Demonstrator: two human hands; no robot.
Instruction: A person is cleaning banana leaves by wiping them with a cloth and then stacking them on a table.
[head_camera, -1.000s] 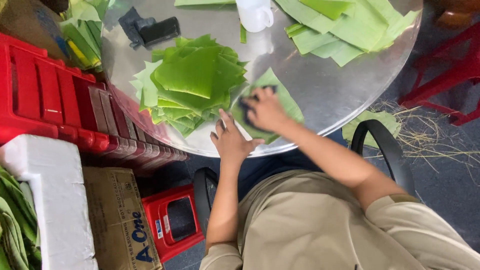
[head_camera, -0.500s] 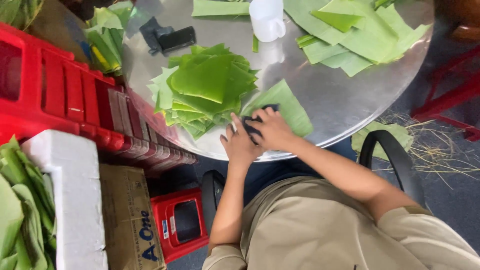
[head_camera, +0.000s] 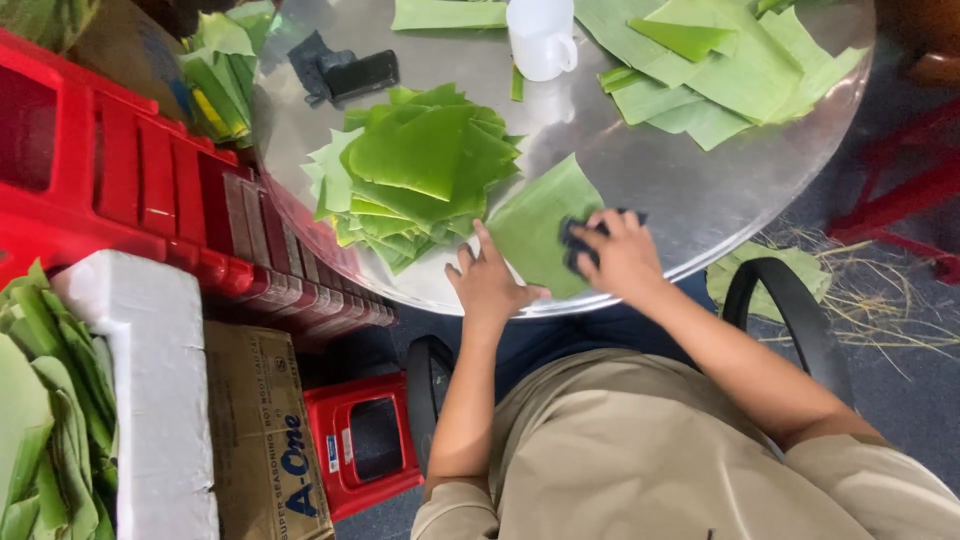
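A round metal worktop (head_camera: 700, 190) carries a stack of cut green leaves (head_camera: 420, 170). The left hand (head_camera: 490, 285) presses flat and open on a single leaf (head_camera: 535, 235) at the near edge, while the right hand (head_camera: 620, 255) grips a dark cloth (head_camera: 578, 240) on it: wiping seems underway, calling next for steady strokes across.

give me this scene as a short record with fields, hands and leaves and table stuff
left hand: left hand flat on the single leaf, pinning it
right hand: right hand pressing a dark cloth onto that leaf
surface: round metal table
leaf stack: pile of cut green leaves left of the single leaf
other leaves: loose leaves at the far right
cup: white mug beyond the pile
beside table: red crate, white foam box
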